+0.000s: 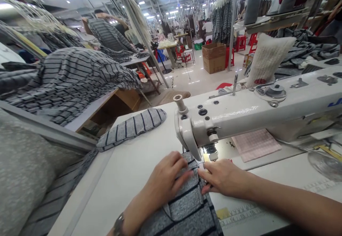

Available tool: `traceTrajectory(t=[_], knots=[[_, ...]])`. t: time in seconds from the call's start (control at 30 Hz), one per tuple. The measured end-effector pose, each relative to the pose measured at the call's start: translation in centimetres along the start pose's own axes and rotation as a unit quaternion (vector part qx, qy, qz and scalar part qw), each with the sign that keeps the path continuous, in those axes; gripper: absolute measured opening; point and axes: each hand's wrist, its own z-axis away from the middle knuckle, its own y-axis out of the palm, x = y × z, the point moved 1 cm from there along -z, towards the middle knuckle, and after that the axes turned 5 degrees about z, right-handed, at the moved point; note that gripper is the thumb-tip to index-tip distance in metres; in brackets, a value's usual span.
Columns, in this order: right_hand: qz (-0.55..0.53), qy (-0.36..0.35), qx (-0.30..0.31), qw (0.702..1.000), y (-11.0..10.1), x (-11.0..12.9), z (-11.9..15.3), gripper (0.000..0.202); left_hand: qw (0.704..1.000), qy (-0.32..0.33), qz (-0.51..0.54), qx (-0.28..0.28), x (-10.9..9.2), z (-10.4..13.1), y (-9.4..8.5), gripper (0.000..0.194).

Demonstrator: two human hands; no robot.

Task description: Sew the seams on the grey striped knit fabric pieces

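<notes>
Over on the left, a heap of striped cloth [80, 68] spills across the upper part of the frame, and a folded striped piece [133, 126] lies left of centre on the white tabletop [107, 193]. Lower centre, here's the left hand [165, 177], half open, fingers loosely curved over the grey striped fabric [192, 205], which runs from bottom centre up to the needle area. Just beside it, the right hand [226, 177] bunches its fingers at the fabric's right edge; can't tell whether they pinch it. For clean work here, I'd keep layers flat, edge aligned, fingertips clear of the sewing machine [227, 116]. Far right: pink checked cloth [255, 145].
</notes>
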Motion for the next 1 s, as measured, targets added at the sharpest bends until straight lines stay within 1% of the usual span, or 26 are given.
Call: traceTrajectory(t=[0.03,0.07,0.1,0.13,0.17,0.2,0.27,0.33,0.4,0.47,0.5,0.6,0.73,0.8,0.87,1.0], knots=[[-0.001,-0.002,0.001,1.000,0.0,0.0,0.0,0.048,0.999,0.018,0.036,0.030,-0.6,0.5,-0.4,0.025],[-0.002,-0.002,0.003,1.000,0.1,0.0,0.0,0.049,0.995,0.032,0.066,0.062,-1.1,1.0,-0.7,0.029],[-0.002,-0.001,0.005,1.000,0.1,0.0,0.0,0.049,0.991,0.039,0.088,0.090,-1.4,1.4,-0.9,0.027],[-0.001,0.002,0.006,1.000,0.1,0.0,0.0,0.049,0.989,0.036,0.105,0.101,-1.3,1.5,-1.0,0.019],[0.001,0.003,0.008,1.000,0.1,0.0,-0.1,0.049,0.987,0.023,0.126,0.099,-0.8,1.3,-1.1,0.012],[0.002,0.004,0.009,1.000,0.1,0.0,-0.1,0.049,0.985,-0.003,0.152,0.088,-0.1,0.9,-1.2,0.012],[0.002,0.005,0.014,1.000,0.0,0.0,-0.2,0.052,0.976,-0.074,0.197,0.057,1.9,-0.5,-1.3,0.019],[-0.004,0.005,0.018,1.000,-0.1,0.0,-0.3,0.055,0.967,-0.129,0.216,0.037,3.7,-2.1,-1.4,0.022],[-0.008,0.005,0.021,1.000,-0.2,-0.1,-0.3,0.056,0.963,-0.136,0.226,0.044,4.7,-3.5,-1.6,0.020],[-0.013,0.004,0.024,1.000,-0.4,0.0,-0.3,0.055,0.963,-0.127,0.234,0.044,5.0,-4.2,-1.6,0.021],[-0.016,0.004,0.024,1.000,-0.5,0.0,-0.3,0.055,0.963,-0.129,0.235,0.033,5.0,-4.2,-1.6,0.023],[-0.027,0.002,0.022,0.999,-0.8,0.0,-0.3,0.053,0.960,-0.157,0.231,0.004,5.0,-3.9,-1.4,0.019],[-0.030,-0.012,0.009,0.999,-1.1,-0.2,-0.5,0.050,0.949,-0.178,0.258,0.028,5.2,-3.4,-1.2,0.014],[-0.020,-0.030,0.005,0.999,-1.1,-0.4,-0.6,0.049,0.949,-0.175,0.263,0.022,5.2,-3.4,-1.3,0.015],[-0.009,-0.047,0.003,0.999,-1.1,-0.5,-0.7,0.048,0.956,-0.161,0.244,-0.001,5.0,-3.7,-1.5,0.018],[-0.002,-0.038,-0.001,0.999,-0.8,-0.5,-0.7,0.049,0.971,-0.125,0.199,-0.040,4.8,-4.5,-1.3,0.018]])
